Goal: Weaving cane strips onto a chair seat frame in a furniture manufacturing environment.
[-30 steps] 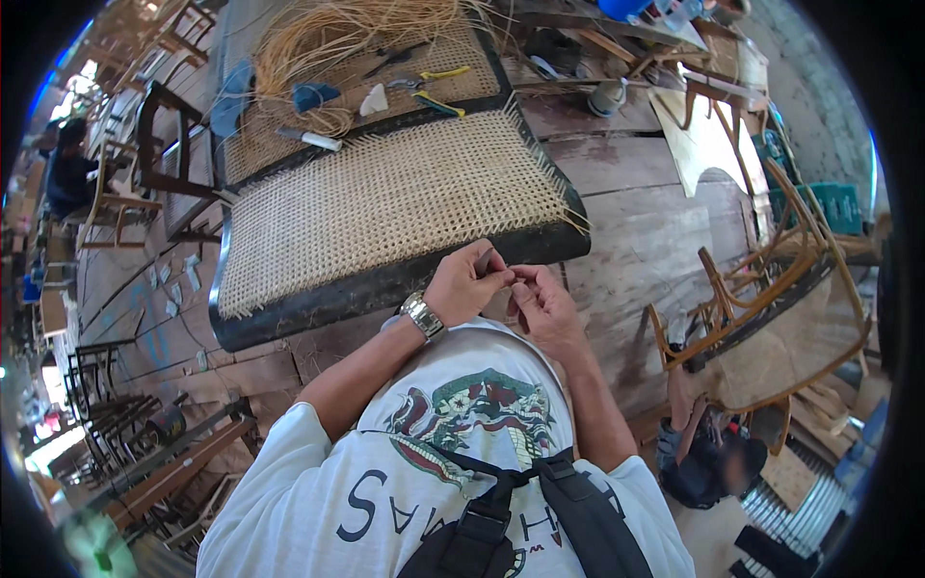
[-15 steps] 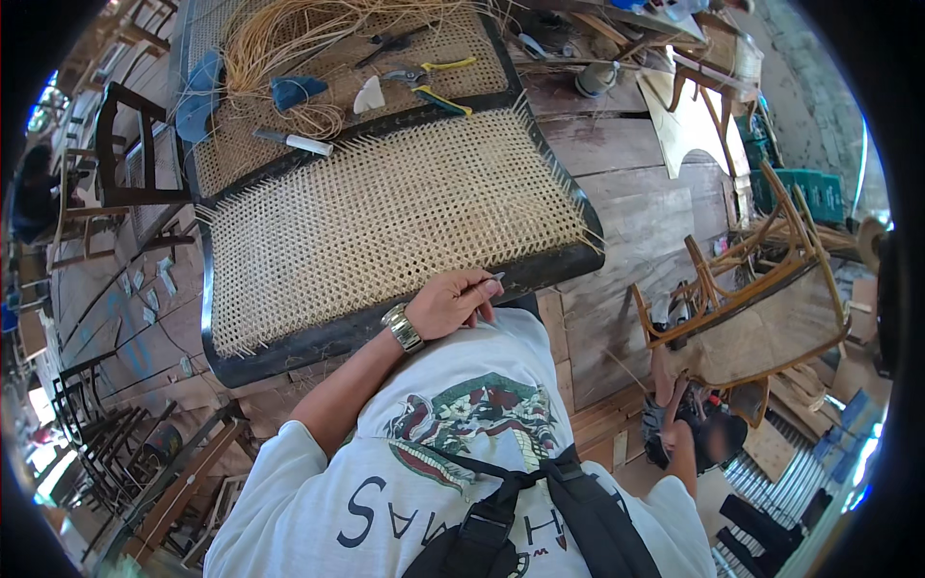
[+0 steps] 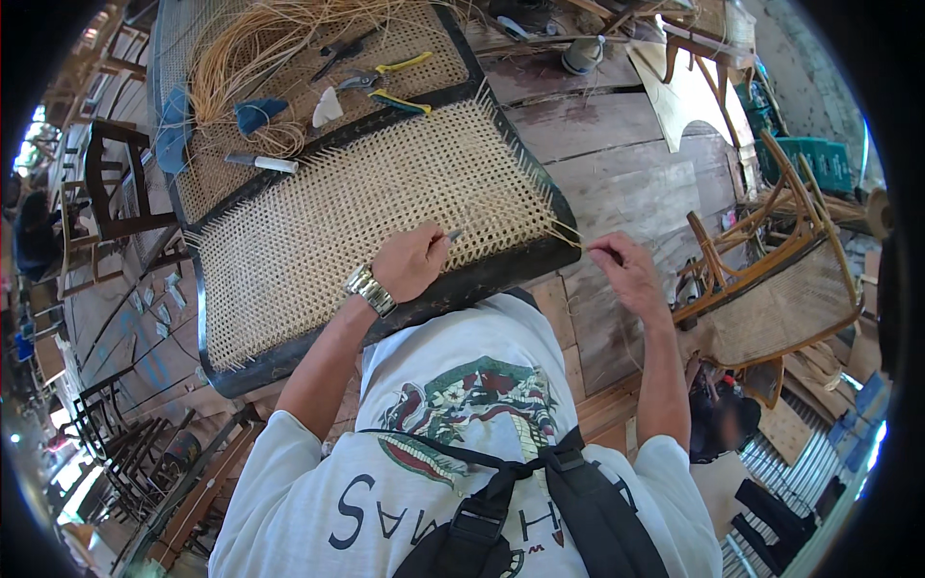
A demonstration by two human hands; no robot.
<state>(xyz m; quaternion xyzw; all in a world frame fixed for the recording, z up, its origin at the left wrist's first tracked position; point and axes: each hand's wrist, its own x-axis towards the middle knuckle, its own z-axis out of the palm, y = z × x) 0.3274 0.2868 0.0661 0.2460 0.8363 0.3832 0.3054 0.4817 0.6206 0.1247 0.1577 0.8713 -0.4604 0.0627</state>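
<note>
Shifted since the earlier frame: your left grip (image 3: 412, 262) is now further up onto the mesh, off the frame edge; your right grip (image 3: 631, 273), away from the panel back then, is now out at its right front corner.

Left grip: thumb and fingers pressed together, pinching a small grey piece (image 3: 455, 234); kind too small to tell. Right grip: fingertips together, seemingly pinching a loose cane strand (image 3: 568, 237) at that corner; contact hard to make out.

Risks, left to right. If the grey piece is hard or pointed, leaning on your left grip could nick or spread the weave. Pull too hard or too sideways with your right and the strand could snap, slip out of your fingers, or drag neighbouring strands out of line. Springy loose ends there might also poke you.

Cane panel (image 3: 318, 236): right in front of your waist, set across a dark, glossy frame (image 3: 318, 358). Pale straw colour, open regular holes. Left edge fairly even, with short ends showing; middle flat and tidy; weave rougher toward the right front; right edge bristling with uncut ends, longest at the corner.
</note>
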